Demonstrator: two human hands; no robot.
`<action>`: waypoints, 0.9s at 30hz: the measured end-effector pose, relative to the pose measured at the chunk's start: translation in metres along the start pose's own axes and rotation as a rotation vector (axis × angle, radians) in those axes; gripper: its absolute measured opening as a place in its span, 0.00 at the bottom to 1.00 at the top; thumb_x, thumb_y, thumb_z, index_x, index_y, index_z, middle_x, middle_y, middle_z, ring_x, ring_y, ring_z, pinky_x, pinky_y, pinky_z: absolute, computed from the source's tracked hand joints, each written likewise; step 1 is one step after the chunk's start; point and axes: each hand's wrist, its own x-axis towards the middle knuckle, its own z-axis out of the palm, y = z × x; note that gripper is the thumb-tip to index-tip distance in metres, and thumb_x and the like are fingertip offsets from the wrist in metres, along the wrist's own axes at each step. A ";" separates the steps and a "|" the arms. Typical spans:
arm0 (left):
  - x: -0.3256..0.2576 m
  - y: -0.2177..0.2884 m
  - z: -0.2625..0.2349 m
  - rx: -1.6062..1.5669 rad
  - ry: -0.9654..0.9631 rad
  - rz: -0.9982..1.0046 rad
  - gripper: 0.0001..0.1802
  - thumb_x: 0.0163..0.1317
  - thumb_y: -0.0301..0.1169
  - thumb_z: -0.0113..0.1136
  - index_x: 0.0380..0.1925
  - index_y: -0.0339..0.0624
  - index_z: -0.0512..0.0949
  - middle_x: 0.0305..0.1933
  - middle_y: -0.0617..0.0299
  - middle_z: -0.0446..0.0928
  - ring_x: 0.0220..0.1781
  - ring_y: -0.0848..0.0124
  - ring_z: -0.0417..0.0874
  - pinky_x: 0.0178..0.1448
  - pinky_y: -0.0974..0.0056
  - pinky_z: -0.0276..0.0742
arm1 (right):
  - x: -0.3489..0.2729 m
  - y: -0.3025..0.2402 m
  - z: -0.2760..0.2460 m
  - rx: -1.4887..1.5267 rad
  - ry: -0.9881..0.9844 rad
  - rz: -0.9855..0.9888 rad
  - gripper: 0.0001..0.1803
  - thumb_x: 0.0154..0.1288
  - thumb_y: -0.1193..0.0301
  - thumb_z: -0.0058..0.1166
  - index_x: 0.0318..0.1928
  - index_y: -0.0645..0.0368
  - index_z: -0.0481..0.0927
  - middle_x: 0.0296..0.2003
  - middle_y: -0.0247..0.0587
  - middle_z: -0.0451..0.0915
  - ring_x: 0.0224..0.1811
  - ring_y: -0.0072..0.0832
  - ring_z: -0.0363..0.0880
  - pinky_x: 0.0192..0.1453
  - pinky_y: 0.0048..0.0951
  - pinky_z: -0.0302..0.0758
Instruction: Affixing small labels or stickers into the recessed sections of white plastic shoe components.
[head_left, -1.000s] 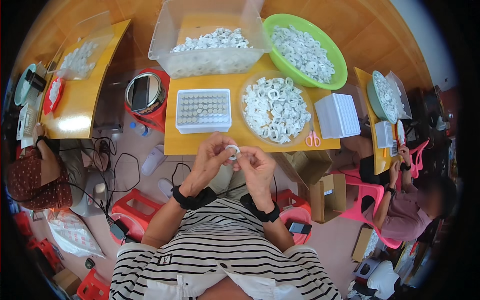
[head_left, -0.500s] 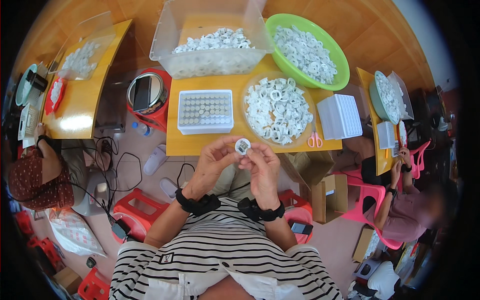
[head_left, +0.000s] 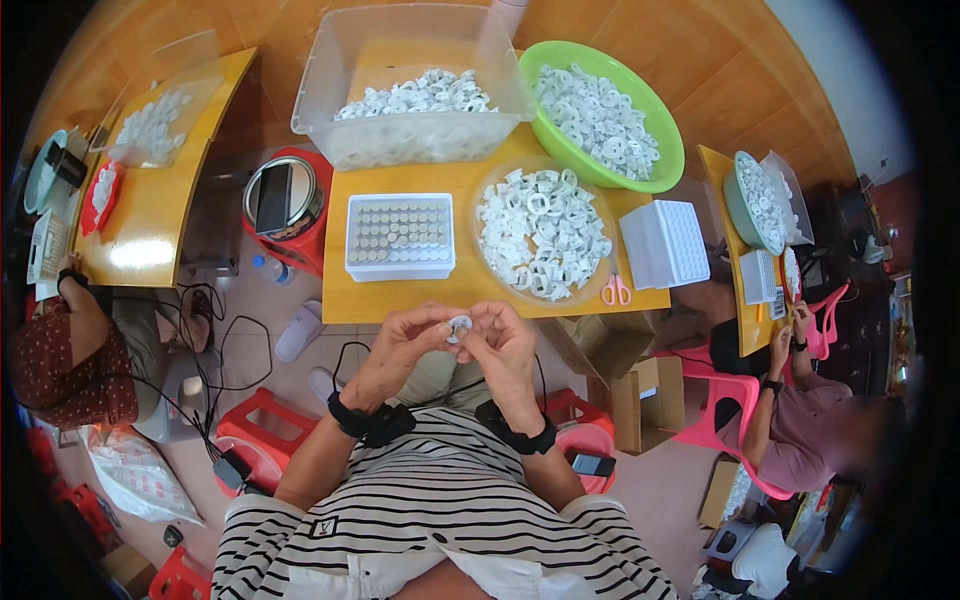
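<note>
A small round white plastic part point(head_left: 459, 328) with a grey inside is pinched between my two hands in front of the table's near edge. My left hand point(head_left: 408, 340) grips it from the left with thumb and fingertips. From the right, the closed fingers of my right hand point(head_left: 505, 345) hold its other side and partly cover it. Beyond my hands stands a white box point(head_left: 400, 272) filled with rows of small round grey-topped pieces. To its right, a shallow clear round tray point(head_left: 486, 270) bears a heap of loose white plastic parts point(head_left: 540, 225).
Pink-handled scissors point(head_left: 616, 291) lie by the round tray, next to white stacked trays point(head_left: 660, 245). Behind are a clear bin point(head_left: 420, 145) and a green basin point(head_left: 668, 150), both with white parts. Left stands a tin point(head_left: 285, 200) bearing a phone. People sit at side tables.
My hands have come lower and closer to my body relative to the table. The white part has turned between my fingers, and less of its face shows.
</note>
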 end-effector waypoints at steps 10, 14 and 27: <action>-0.003 -0.008 -0.011 -0.281 0.087 -0.082 0.17 0.65 0.32 0.49 0.49 0.33 0.71 0.42 0.58 0.77 0.40 0.69 0.80 0.47 0.67 0.78 | 0.029 -0.022 -0.034 -0.317 0.141 -0.003 0.07 0.57 0.78 0.54 0.38 0.64 0.75 0.27 0.36 0.76 0.23 0.19 0.75 0.25 0.19 0.71; -0.004 -0.009 -0.019 -0.287 0.092 -0.043 0.17 0.65 0.33 0.49 0.49 0.33 0.71 0.42 0.57 0.77 0.40 0.69 0.81 0.47 0.67 0.79 | 0.063 -0.031 -0.061 -0.969 0.181 -0.388 0.07 0.50 0.80 0.55 0.33 0.64 0.78 0.28 0.43 0.76 0.27 0.35 0.76 0.32 0.29 0.72; -0.012 -0.011 -0.021 -0.276 0.101 -0.126 0.16 0.64 0.32 0.50 0.48 0.34 0.73 0.41 0.59 0.77 0.40 0.72 0.80 0.46 0.68 0.79 | 0.097 -0.015 -0.061 -1.158 -0.043 -0.424 0.09 0.46 0.81 0.55 0.32 0.63 0.78 0.28 0.46 0.77 0.34 0.45 0.75 0.38 0.38 0.71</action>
